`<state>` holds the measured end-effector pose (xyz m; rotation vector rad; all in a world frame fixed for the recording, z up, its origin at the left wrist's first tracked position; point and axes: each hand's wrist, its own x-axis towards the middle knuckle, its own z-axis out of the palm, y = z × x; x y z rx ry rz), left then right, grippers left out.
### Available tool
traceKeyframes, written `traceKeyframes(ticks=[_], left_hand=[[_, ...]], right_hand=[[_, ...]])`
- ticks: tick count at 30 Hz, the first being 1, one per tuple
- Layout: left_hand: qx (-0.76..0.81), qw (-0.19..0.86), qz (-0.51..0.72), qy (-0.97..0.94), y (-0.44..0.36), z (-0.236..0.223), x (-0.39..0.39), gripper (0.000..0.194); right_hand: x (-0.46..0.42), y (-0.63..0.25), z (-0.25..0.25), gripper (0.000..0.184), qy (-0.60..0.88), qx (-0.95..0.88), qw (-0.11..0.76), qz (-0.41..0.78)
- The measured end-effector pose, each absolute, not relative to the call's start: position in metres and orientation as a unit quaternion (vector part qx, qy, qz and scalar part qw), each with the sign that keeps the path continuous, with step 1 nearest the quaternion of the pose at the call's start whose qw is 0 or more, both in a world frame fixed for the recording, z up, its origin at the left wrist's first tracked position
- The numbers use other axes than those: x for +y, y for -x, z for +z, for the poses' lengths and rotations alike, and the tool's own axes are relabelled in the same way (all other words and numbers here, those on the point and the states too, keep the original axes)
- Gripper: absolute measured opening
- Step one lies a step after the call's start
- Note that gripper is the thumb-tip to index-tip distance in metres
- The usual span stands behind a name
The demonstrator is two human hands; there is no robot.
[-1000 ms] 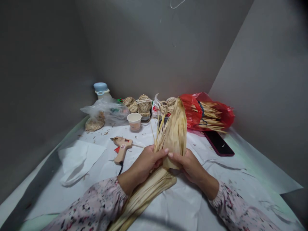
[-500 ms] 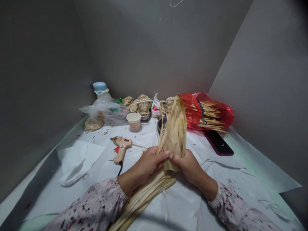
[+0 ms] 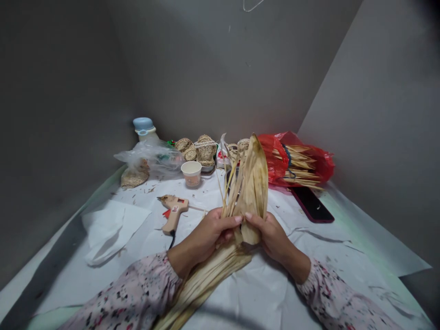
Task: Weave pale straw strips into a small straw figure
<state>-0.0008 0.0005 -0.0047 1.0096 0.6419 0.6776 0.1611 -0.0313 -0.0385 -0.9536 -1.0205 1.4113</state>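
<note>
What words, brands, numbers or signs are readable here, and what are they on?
None can be read.
Glue gun: its sticker has reddish marks, too small and blurred to read.
Cup: printed marks on its side, too blurred to read.
Packet: red marks on white, too small to read.
Phone: dark screen, no text visible.

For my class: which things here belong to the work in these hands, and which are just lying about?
Likely in use:
broad, yellowish dried leaf, in the left hand and right hand
long bundle of straw-coloured dried leaves

Probably lying about:
beige plastic glue gun
flat black rectangular phone
small round whitish cup
blue-lidded pale bottle
</note>
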Motion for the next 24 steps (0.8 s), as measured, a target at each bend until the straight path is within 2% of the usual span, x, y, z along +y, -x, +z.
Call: traceKeyframes(ticks=[4, 8, 13, 17, 24], left_hand=[[0.29, 0.777, 0.331, -0.449, 0.001, -0.006, 0.001, 0.029], [0.302, 0.744, 0.332, -0.494, 0.002, -0.007, 0.002, 0.037], [0.328, 0.725, 0.364, -0.484, 0.002, -0.007, 0.003, 0.026], [0.317, 0.735, 0.37, -0.471, 0.004, -0.008, 0.006, 0.025], [0.311, 0.784, 0.412, -0.346, 0.006, 0.001, 0.011, 0.016]], right_hand=[[-0.031, -0.161, -0.036, 0.036, 0.389, -0.415, 0.559, 0.604], [-0.029, -0.163, -0.039, 0.041, 0.41, -0.416, 0.56, 0.588], [-0.026, -0.165, -0.039, 0.041, 0.444, -0.383, 0.584, 0.561], [-0.024, -0.167, -0.035, 0.039, 0.438, -0.326, 0.617, 0.567], [-0.016, -0.175, -0.034, 0.029, 0.423, -0.236, 0.678, 0.553]])
